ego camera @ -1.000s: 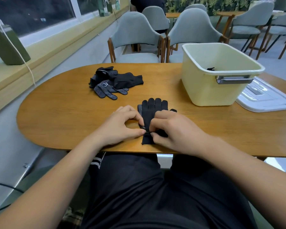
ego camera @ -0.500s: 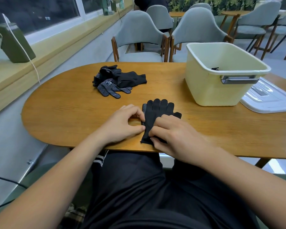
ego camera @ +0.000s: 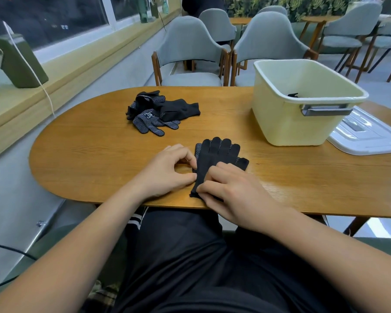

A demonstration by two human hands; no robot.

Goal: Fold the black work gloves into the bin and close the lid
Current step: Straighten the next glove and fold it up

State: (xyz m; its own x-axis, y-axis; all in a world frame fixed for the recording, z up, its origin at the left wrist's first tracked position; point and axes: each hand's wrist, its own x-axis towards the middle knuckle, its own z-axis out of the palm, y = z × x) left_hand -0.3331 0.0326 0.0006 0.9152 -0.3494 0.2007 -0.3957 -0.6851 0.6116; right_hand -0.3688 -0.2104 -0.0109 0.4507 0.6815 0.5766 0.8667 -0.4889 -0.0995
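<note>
A pair of black work gloves (ego camera: 217, 154) lies flat at centre frame, near the desk's (ego camera: 95, 159) front edge. The left hand (ego camera: 167, 170) pinches its left side, and the right hand (ego camera: 235, 195) curls its fingers (ego camera: 212, 176) onto the cuff end. The fold looks about to begin; next, the cuff goes over toward the tips. The cream bin (ego camera: 287, 125) stands open at right with an unobstructed path, its white lid (ego camera: 368, 138) beside it. A heap of dotted gloves (ego camera: 160, 114) waits at upper left.

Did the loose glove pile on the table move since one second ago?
No. The glove pile lies at the same spot against the bin and the table; only the view shifted.
</note>
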